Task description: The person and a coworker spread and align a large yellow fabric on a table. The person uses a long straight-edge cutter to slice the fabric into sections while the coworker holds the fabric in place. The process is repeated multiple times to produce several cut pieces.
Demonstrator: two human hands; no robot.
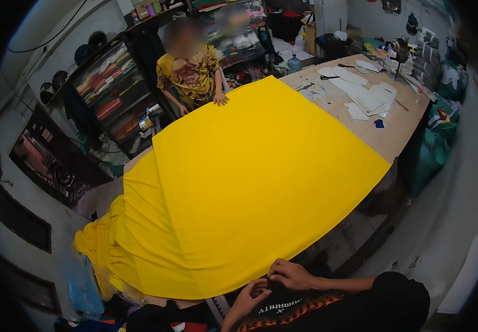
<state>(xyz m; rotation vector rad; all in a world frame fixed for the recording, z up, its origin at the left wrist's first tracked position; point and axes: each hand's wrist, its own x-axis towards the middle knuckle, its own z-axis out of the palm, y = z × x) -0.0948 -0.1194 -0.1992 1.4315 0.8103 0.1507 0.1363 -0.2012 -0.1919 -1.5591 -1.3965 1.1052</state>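
A broad sheet of yellow fabric (266, 177) lies smooth over most of the table, its left part gathered in folds that spill over the table's end. At the fabric's near edge, my right hand (291, 274) is closed, fingers bent and pinched together. Close beside it on the left, my left hand (252, 295) curls its fingers in the same way. The two sets of fingertips almost meet in front of my dark shirt. What they hold, if anything, is too small to make out.
Across the table a person (191, 77) rests a hand on the fabric's far edge. Paper pattern pieces (363, 95), scissors (330, 77) and a blue scrap (379, 123) lie on the bare wooden table (396, 133). Green sacks (432, 155) stand right; a blue plastic bag (83, 285) sits lower left.
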